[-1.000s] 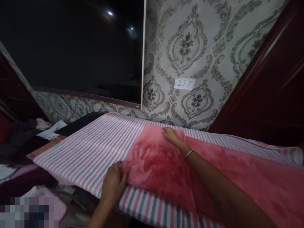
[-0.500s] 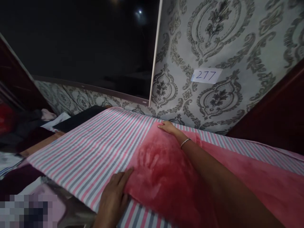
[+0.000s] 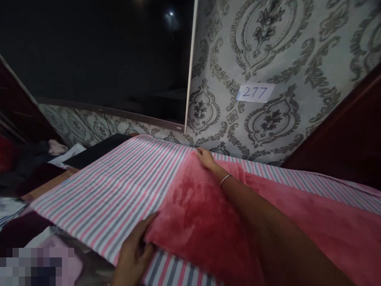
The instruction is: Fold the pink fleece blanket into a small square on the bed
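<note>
A pink plush cloth [image 3: 196, 210] lies over a surface covered in striped fabric [image 3: 119, 182], its left edge running from near to far. My right hand [image 3: 206, 159], with a bangle on the wrist, reaches across and pinches the cloth's far left corner. At the near left corner, my left hand [image 3: 132, 248] has the cloth's edge between thumb and fingers. Part of the plush cloth is hidden under my right forearm.
A large dark television screen [image 3: 98, 59] hangs on the patterned wall at left. A paper marked 277 [image 3: 256, 92] is stuck on the wallpaper. Piled clothes [image 3: 32, 159] lie at far left, with a dark flat panel [image 3: 98, 151] beyond the striped cover.
Both hands have moved slightly left with the cloth's left edge. My left hand, earlier lying at the edge, now has its thumb and fingers around the corner. The hand-shaped marks have faded.
</note>
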Tool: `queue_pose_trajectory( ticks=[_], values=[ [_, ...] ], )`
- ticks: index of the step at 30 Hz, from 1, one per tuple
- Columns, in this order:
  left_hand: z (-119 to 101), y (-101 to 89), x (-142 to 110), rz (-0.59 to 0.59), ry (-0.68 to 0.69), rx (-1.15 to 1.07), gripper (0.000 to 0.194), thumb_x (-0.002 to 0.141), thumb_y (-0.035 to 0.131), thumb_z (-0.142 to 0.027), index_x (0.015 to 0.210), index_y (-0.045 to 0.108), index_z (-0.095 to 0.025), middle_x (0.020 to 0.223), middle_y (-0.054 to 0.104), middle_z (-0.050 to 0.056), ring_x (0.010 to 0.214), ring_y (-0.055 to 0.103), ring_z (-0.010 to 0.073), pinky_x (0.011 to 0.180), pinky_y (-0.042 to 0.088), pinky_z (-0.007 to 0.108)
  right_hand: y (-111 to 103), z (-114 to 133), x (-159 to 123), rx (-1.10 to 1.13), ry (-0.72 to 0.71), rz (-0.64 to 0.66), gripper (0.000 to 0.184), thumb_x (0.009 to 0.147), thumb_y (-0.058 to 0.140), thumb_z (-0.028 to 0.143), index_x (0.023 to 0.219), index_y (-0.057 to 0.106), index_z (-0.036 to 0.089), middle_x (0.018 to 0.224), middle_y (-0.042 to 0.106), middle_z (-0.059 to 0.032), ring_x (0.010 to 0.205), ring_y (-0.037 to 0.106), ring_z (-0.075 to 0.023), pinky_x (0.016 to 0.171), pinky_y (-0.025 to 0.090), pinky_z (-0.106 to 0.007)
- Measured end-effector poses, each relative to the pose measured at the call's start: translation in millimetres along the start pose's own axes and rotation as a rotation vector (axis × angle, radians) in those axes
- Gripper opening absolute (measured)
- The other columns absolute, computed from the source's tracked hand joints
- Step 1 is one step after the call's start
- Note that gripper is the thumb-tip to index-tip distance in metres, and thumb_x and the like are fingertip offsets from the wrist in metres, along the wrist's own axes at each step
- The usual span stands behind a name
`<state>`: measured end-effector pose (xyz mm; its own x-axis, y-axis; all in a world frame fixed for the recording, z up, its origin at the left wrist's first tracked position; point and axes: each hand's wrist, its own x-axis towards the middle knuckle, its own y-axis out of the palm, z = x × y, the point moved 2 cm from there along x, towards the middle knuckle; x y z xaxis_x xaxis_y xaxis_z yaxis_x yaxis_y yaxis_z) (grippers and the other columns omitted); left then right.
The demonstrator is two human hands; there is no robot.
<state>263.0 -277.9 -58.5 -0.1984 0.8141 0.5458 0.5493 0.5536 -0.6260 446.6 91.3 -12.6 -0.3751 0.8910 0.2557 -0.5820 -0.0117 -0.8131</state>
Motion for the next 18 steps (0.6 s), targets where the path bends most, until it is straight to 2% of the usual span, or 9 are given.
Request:
queue_pose_trajectory(
  ticks=[3, 5, 8, 10, 12, 14, 16, 18],
  values=[
    [-11, -15.6, 13, -0.065, -0.026, 0.03, 0.048, 0.091, 0.053, -0.03, 0.139, 0.06, -0.027, 0.134, 0.069, 0.005, 0.117, 0.069, 0.0247, 0.095, 0.06, 0.036, -25, -3, -21, -0.057, -0.041, 0.017, 0.043, 0.099, 0.052, 0.034, 0.139, 0.06, 0.02, 0.139, 0.063, -0.0122, 0.126, 0.057, -0.0274, 0.109, 0.041, -0.04],
    [-29, -14.3, 26, -0.061, 0.057, 0.086, 0.051, 0.096, 0.049, -0.031, 0.147, 0.052, -0.029, 0.145, 0.061, 0.005, 0.132, 0.059, 0.026, 0.108, 0.053, 0.043, -42, -9, -41, -0.164, -0.066, 0.063, 0.047, 0.099, 0.054, 0.04, 0.144, 0.057, 0.025, 0.151, 0.054, -0.01, 0.138, 0.046, -0.031, 0.117, 0.032, -0.048],
    [-59, 12.7, 41, 0.096, 0.231, 0.212, 0.059, 0.098, 0.046, -0.031, 0.156, 0.038, -0.031, 0.159, 0.046, 0.006, 0.148, 0.04, 0.0297, 0.119, 0.036, 0.056, -61, -25, -72, -0.414, -0.051, 0.16, 0.054, 0.101, 0.048, 0.048, 0.152, 0.046, 0.031, 0.163, 0.036, -0.0079, 0.15, 0.028, -0.0338, 0.12, 0.022, -0.059],
    [-68, 37.9, 42, 0.179, 0.298, 0.309, 0.064, 0.096, 0.051, -0.037, 0.158, 0.036, -0.03, 0.163, 0.038, 0.009, 0.152, 0.029, 0.0362, 0.119, 0.03, 0.064, -68, -42, -89, -0.509, 0.007, 0.186, 0.056, 0.104, 0.041, 0.051, 0.156, 0.041, 0.031, 0.166, 0.029, -0.0084, 0.153, 0.022, -0.0339, 0.119, 0.019, -0.062],
    [-65, 59.2, 38, 0.224, 0.323, 0.386, 0.069, 0.092, 0.057, -0.043, 0.157, 0.038, -0.03, 0.165, 0.033, 0.012, 0.153, 0.023, 0.0415, 0.116, 0.03, 0.068, -69, -59, -101, -0.51, 0.088, 0.188, 0.057, 0.105, 0.035, 0.051, 0.157, 0.038, 0.029, 0.166, 0.03, -0.0104, 0.152, 0.023, -0.0332, 0.119, 0.021, -0.062],
    [-55, 70.5, 30, 0.246, 0.327, 0.434, 0.069, 0.092, 0.057, -0.044, 0.157, 0.039, -0.03, 0.166, 0.031, 0.013, 0.154, 0.02, 0.0428, 0.114, 0.032, 0.068, -66, -73, -110, -0.475, 0.154, 0.175, 0.058, 0.106, 0.032, 0.051, 0.158, 0.036, 0.027, 0.164, 0.034, -0.012, 0.151, 0.028, -0.0324, 0.118, 0.026, -0.06],
    [-46, 70.5, 25, 0.278, 0.318, 0.454, 0.067, 0.094, 0.055, -0.043, 0.157, 0.038, -0.031, 0.167, 0.029, 0.011, 0.154, 0.02, 0.0416, 0.114, 0.032, 0.067, -62, -81, -114, -0.442, 0.172, 0.15, 0.058, 0.106, 0.031, 0.052, 0.158, 0.035, 0.026, 0.163, 0.035, -0.0124, 0.15, 0.03, -0.0315, 0.117, 0.029, -0.057],
    [-43, 62.7, 28, 0.33, 0.296, 0.441, 0.065, 0.094, 0.054, -0.045, 0.156, 0.04, -0.032, 0.166, 0.031, 0.011, 0.153, 0.023, 0.0406, 0.114, 0.034, 0.066, -59, -82, -115, -0.421, 0.164, 0.131, 0.059, 0.106, 0.031, 0.053, 0.158, 0.036, 0.026, 0.163, 0.035, -0.0127, 0.15, 0.029, -0.0314, 0.116, 0.029, -0.056]
  ],
)
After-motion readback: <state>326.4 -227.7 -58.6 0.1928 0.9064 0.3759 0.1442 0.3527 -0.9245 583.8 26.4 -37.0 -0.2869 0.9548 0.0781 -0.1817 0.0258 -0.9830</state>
